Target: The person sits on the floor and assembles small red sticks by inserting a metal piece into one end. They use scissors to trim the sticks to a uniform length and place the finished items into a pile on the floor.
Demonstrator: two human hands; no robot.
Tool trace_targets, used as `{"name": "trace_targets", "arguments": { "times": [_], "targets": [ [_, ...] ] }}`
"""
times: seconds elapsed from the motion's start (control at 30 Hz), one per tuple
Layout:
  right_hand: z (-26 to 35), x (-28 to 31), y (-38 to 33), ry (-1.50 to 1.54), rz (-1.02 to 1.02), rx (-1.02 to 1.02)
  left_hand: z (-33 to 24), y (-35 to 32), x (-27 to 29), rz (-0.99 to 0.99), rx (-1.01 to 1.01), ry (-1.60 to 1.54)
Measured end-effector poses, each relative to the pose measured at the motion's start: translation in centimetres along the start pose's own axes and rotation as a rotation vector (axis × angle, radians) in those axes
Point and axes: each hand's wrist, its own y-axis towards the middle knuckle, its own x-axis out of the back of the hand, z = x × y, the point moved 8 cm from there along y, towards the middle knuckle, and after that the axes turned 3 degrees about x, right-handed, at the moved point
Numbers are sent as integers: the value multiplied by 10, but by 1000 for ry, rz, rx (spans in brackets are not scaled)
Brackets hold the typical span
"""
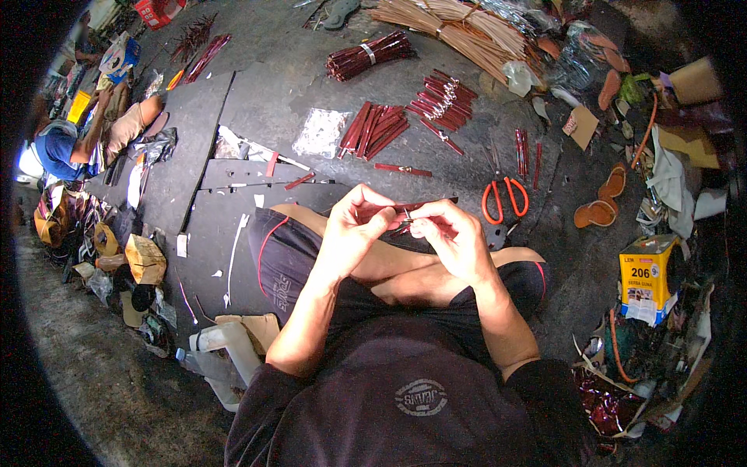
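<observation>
Over my crossed legs, both hands are raised and close together. My left hand (352, 226) pinches a dark red strap (401, 208), which runs across to the fingers of my right hand. A small shiny metal piece (406, 221), like a buckle, sits by the right thumb and fingertips; my right hand (455, 237) is closed on it. Fingers partly hide how piece and strap meet. Beyond the hands lie a single strap with a metal fitting (403, 170), a pile of plain red straps (375, 131) and a pile of straps with silver buckles (443, 100).
Orange-handled scissors (504, 201) lie right of my hands. Farther off are a tied strap bundle (369, 56), a clear plastic bag (321, 132) and tan strips (459, 31). A yellow can (647, 276) stands right, a white jug (226, 350) lower left. Another person (70, 152) sits far left.
</observation>
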Motion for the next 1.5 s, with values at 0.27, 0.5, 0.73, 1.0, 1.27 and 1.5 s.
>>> {"name": "trace_targets", "arguments": {
  "times": [0.27, 0.5, 0.73, 1.0, 1.27, 1.5],
  "targets": [
    [-4, -2, -3, -116, -154, -7, -28, -14, -17, -52, -162, 393],
    [25, -7, -2, -516, -176, 348, -41, -20, -27, -89, -241, 697],
    [-13, -13, -1, -228, -174, 80, -48, -23, -15, -108, -154, 504],
    [-21, -39, 16, -15, -192, -39, -61, -41, 2, -169, -359, 878],
    [14, -47, 20, -272, -179, 174, -59, -51, 6, -228, -417, 785],
    [51, -41, 12, -458, -190, 239, -26, -37, 11, -239, -126, 210]
  ]
}}
